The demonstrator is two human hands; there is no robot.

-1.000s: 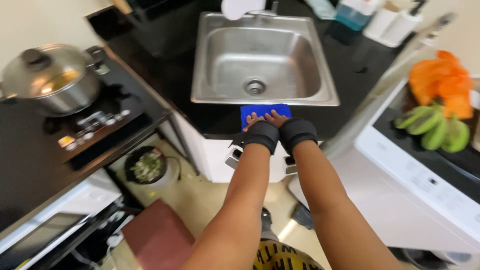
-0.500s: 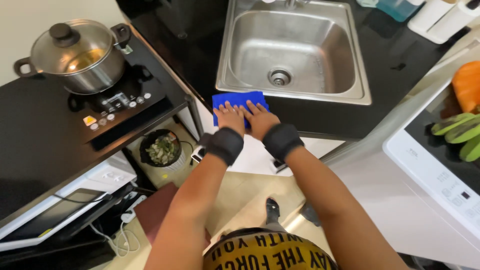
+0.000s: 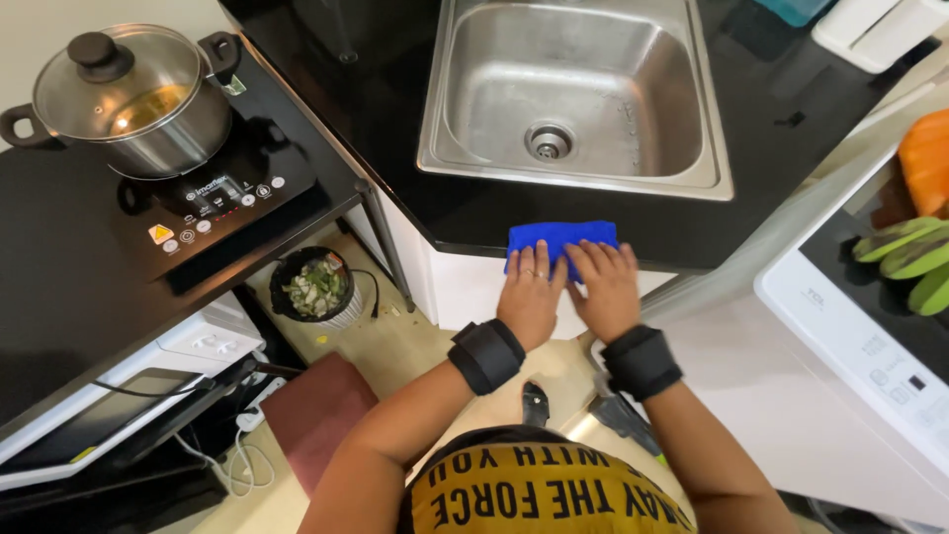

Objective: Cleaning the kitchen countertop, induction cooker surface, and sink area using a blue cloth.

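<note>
A blue cloth (image 3: 560, 237) lies folded on the front edge of the black countertop (image 3: 395, 129), just below the steel sink (image 3: 573, 99). My left hand (image 3: 532, 297) and my right hand (image 3: 603, 289) rest side by side, fingers spread flat on the near part of the cloth, pressing it down over the counter's edge. Both wrists wear black bands. The far half of the cloth shows beyond my fingertips.
A lidded steel pot (image 3: 124, 99) sits on a black induction hob (image 3: 222, 198) at the left. A small bin of scraps (image 3: 316, 287) stands on the floor below. A white appliance (image 3: 860, 336) with green and orange produce (image 3: 914, 252) is at the right.
My view has shifted right and closer, so the sink and pot sit more to the left. Both hands stay flat on the blue cloth at the counter's edge.
</note>
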